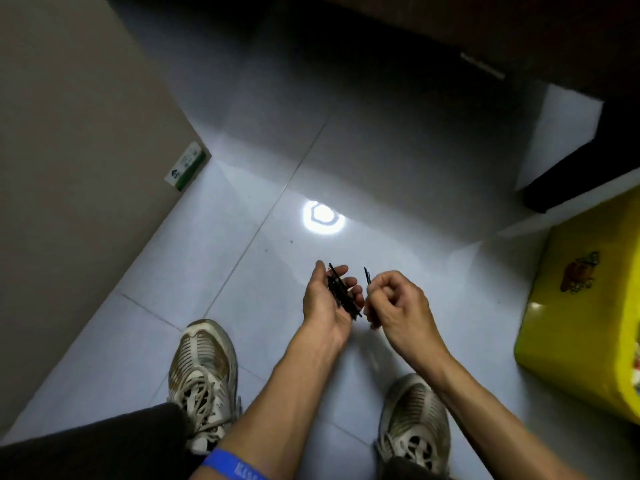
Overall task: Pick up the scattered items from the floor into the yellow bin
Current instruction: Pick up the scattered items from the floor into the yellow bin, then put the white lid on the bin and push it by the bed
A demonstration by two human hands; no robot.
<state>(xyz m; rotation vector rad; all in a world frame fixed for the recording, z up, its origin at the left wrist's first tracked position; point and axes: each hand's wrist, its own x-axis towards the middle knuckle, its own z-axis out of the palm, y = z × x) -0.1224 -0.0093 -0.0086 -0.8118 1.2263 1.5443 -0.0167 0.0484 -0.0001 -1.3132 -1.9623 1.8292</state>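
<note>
Left hand (327, 303) faces palm-up with fingers loosely curled, cradling a bundle of thin black pin-like sticks (343, 296) above the glossy white tiled floor (242, 271). Right hand (398, 303), just to its right, is curled and pinches a single thin black stick (367, 276) between thumb and fingers. Yellow plastic bin (581, 313) stands at the right edge, near the right hand but apart from it. Two worn white laced sneakers (204, 379) rest on the floor near the camera. A blue wristband (228, 464) circles the left forearm. A beige wall (69, 168) with a green-and-white label (187, 166) stands at left; dark furniture (588, 161) stands far right.
</note>
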